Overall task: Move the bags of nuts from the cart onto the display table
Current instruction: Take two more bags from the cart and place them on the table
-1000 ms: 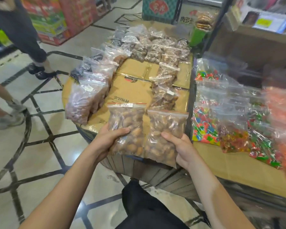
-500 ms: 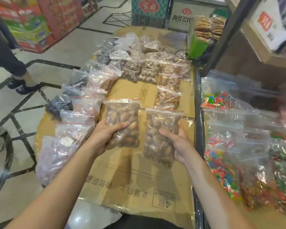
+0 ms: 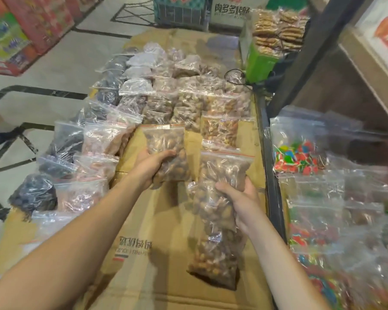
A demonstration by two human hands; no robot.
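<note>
Head view shows the person holding two zip bags of nuts over the display table (image 3: pixel 157 231), which is covered with flattened brown cardboard. The left hand (image 3: pixel 151 166) grips one bag of nuts (image 3: pixel 166 151) from below, thumb curled across its front. The right hand (image 3: pixel 240 198) clutches a second, longer-looking bag of nuts (image 3: pixel 217 220) at its middle, the lower part hanging down over the cardboard; whether it is one bag or two stacked cannot be told. The hands are apart, each with its own bag.

The task looks well along: rows of filled bags (image 3: pixel 184 101) already line the far end and left edge of the table, while the near middle of the cardboard is bare. These two bags are not yet laid down. The cart is not in view, so what remains cannot be judged.

To the right, past a dark metal rail (image 3: pixel 270 175), lie bags of bright sweets (image 3: pixel 298 155). The floor (image 3: pixel 61 70) is pale tile with dark inlaid lines, and stacked colourful boxes (image 3: pixel 20 30) stand at the far left.
</note>
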